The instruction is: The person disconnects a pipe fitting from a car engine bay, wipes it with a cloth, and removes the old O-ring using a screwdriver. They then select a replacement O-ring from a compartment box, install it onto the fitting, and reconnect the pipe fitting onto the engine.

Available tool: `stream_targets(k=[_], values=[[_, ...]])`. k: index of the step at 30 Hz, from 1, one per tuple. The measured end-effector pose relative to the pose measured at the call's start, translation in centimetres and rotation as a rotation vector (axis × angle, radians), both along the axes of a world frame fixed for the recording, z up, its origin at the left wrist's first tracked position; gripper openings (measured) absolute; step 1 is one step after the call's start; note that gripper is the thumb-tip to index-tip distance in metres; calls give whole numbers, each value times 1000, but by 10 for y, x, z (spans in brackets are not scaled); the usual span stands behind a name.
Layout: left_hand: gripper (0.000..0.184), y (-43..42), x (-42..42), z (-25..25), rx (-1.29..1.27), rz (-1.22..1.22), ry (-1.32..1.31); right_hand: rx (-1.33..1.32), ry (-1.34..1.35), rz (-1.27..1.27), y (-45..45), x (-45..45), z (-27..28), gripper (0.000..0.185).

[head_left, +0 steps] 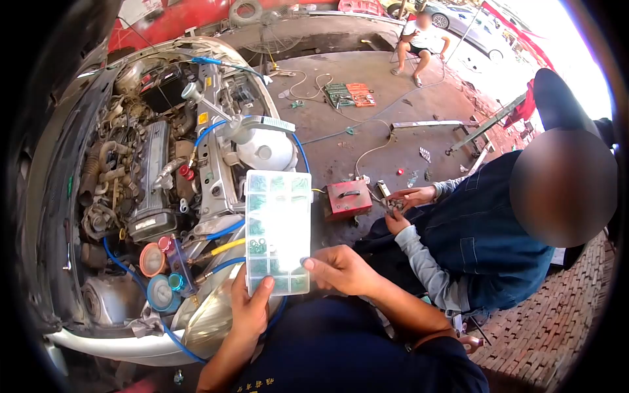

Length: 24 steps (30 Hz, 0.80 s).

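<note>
Counting: one transparent compartment case [278,229]; one reddish gauge [153,260] and one blue gauge [163,293], both sitting left of the case; one yellow hose [227,247] running up to the case's left edge; one red toolbox [347,198] standing on the ground right of the case; one green tool tray [339,95] and one orange tool tray [361,95] lying far beyond the case. Two other people showing: one crouching co-worker [485,223] right of the case, one seated person [422,46] well past it. Green rings [257,245] are lying in some compartments; glare is hiding the middle, so their number cannot be told.

Left hand [249,308] is gripping the case's lower left corner, thumb pressing on its face. Right hand [344,270] is curling its fingers, thumb tip meeting the case's lower right edge; whether it is pinching, cannot tell.

Car's engine bay [147,164] is crowding the case's left side. A gap is separating the case's right edge from the toolbox; concrete floor [367,134] is stretching beyond the case.
</note>
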<state>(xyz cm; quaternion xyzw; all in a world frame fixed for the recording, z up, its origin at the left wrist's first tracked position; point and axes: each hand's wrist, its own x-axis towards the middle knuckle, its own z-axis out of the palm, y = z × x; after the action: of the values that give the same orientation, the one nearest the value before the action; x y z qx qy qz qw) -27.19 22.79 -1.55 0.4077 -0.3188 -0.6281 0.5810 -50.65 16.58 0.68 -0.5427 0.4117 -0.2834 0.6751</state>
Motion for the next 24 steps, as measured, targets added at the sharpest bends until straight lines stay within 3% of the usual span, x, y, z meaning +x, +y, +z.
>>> stream_targets(k=[5, 7, 8, 9, 11, 13, 14, 15, 17, 18, 24], values=[[53, -2, -3, -2, -14, -9, -31, -20, 4, -57, 8, 0, 4, 50], [56, -3, 0, 2, 24, 5, 45, -304, 122, 40, 5, -9, 18, 45], [64, -4, 0, 8, 41, 25, 6, -599, 204, 54, -2, -20, 17, 39], [64, -6, 1, 14, 40, 23, 6, -675, 181, -48, -3, -30, 21, 35], [72, -12, 10, 22, -8, -108, 26, -987, 269, -214, -9, -51, 47, 64], [75, -9, 21, 23, 51, -142, -40, -1164, 477, -7, -13, -68, 80, 104], [76, -9, 25, 26, 98, -229, -34, -1106, 537, 186, -14, -72, 88, 115], [76, -9, 27, 30, 144, -319, -28, -1107, 535, 186, -16, -72, 87, 115], [80, -9, 25, 31, 183, -314, -2, -1002, 389, 484, -19, -67, 82, 113], [82, -10, 27, 29, 201, -308, 13, -1023, 377, 532, -19, -65, 82, 101], [82, -14, 31, 27, 318, -172, 193, -1089, 323, 535, -13, -61, 75, 91]])
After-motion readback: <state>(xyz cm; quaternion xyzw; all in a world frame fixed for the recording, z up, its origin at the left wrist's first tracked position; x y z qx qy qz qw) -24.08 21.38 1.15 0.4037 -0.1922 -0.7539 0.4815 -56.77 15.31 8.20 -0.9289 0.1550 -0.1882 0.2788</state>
